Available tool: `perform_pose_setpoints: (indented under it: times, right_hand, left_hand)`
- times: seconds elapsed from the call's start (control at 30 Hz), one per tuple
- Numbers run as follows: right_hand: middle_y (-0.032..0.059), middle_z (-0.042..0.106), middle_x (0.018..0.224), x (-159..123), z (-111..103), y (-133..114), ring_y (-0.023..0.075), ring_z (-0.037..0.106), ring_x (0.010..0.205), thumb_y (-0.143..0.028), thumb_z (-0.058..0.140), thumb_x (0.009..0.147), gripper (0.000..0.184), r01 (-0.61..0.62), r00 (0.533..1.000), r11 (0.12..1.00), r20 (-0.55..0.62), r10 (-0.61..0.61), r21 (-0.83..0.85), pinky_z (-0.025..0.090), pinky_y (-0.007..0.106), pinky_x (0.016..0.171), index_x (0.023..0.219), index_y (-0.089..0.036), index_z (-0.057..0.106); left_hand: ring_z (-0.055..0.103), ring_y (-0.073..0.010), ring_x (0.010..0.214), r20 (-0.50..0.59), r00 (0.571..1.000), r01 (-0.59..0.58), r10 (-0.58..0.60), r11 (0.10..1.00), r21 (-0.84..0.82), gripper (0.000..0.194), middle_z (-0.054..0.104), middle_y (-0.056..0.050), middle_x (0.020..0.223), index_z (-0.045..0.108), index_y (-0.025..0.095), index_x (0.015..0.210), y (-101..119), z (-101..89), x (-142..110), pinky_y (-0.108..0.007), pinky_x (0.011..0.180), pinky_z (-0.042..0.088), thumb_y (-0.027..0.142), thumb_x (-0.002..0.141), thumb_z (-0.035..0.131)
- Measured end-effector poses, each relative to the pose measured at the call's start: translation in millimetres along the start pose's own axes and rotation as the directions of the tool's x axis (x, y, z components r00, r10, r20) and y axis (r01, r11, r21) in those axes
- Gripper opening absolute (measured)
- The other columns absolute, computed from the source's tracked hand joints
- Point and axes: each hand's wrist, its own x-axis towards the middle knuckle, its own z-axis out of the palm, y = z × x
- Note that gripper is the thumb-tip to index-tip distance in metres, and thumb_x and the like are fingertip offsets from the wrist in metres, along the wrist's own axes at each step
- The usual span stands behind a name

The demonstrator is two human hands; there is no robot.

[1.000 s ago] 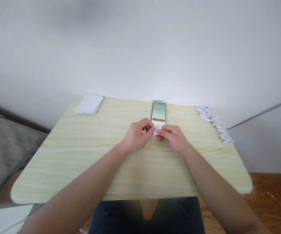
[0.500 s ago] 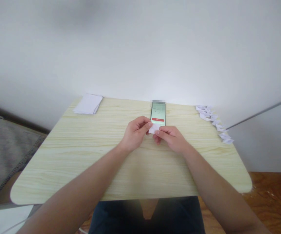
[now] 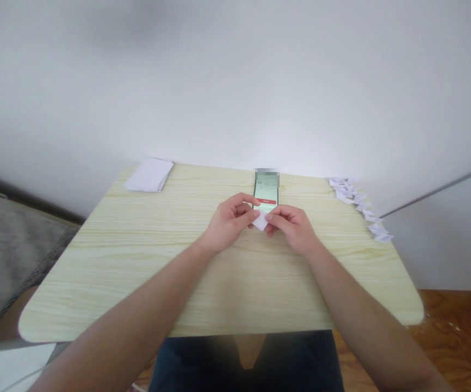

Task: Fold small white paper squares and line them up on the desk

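Observation:
A small folded piece of white paper (image 3: 261,222) is pinched between my two hands above the middle of the table. My left hand (image 3: 230,222) grips its left side between thumb and fingers, with the index finger stretched out over the top. On the right side, my right hand (image 3: 293,226) holds it between thumb and fingers. The paper looks diamond-shaped, one corner pointing towards me; its finer folds are too small to tell. Just behind the hands is a phone (image 3: 266,191) with a lit pale green screen and a red bar, its lower end partly covered by fingers and paper.
A stack of white paper sheets (image 3: 149,175) lies at the table's back left. Several folded white paper pieces (image 3: 360,204) run in a row along the right edge. The wood-grain table (image 3: 137,256) meets a white wall (image 3: 235,81) behind. A grey cushioned surface (image 3: 11,250) is at left.
The paper has been turned so that a corner points down towards me. My right hand has shifted up and right along it, and my left index finger has lifted outward.

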Motion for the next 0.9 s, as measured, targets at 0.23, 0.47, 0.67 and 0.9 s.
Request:
perform_pose_setpoints:
  times: [0.23,0.47,0.67,0.9]
  right_hand:
    - [0.0034,0.074,0.069,4.1,-3.1,6.1,0.0146,0.067,0.057,-0.031,0.078,0.081,0.017,-0.091,0.995,0.969,-0.006,0.095,0.231,0.057,0.029,0.060,0.074,-0.016,0.073]
    - [0.0033,0.074,0.068,3.6,-3.1,5.8,0.0144,0.067,0.057,-0.028,0.078,0.080,0.015,-0.111,0.994,0.960,0.029,0.107,0.258,0.057,0.028,0.060,0.075,-0.016,0.073]
    - [0.0028,0.073,0.067,3.0,-2.9,6.0,0.0148,0.066,0.055,-0.030,0.077,0.080,0.016,-0.122,0.992,0.954,0.048,0.113,0.274,0.056,0.029,0.058,0.076,-0.016,0.072]
    - [0.0028,0.073,0.065,4.8,-3.8,7.4,0.0151,0.065,0.053,-0.032,0.077,0.080,0.017,-0.170,0.985,0.931,0.066,0.156,0.324,0.055,0.028,0.055,0.075,-0.016,0.072]
  left_hand:
    - [0.061,-0.0165,0.081,-0.039,0.992,-0.118,0.124,0.985,0.126,0.011,0.069,-0.004,0.087,0.070,0.018,0.089,3.1,-4.0,-1.5,-0.030,0.077,0.047,0.019,0.079,0.074]
    - [0.062,-0.0154,0.081,-0.037,0.996,-0.083,0.083,0.997,0.000,0.014,0.069,-0.004,0.087,0.071,0.016,0.092,5.6,-1.9,-1.0,-0.029,0.074,0.048,0.021,0.079,0.076]
    - [0.065,-0.0149,0.081,-0.006,0.997,-0.079,0.079,0.995,-0.060,0.015,0.072,-0.004,0.087,0.071,0.016,0.091,8.2,-0.5,-0.1,-0.029,0.076,0.050,0.023,0.080,0.078]
    - [0.067,-0.0192,0.087,0.014,0.998,-0.056,0.057,0.998,-0.018,0.020,0.072,-0.007,0.094,0.071,0.017,0.098,1.6,-2.9,-2.5,-0.034,0.082,0.052,0.027,0.081,0.078]
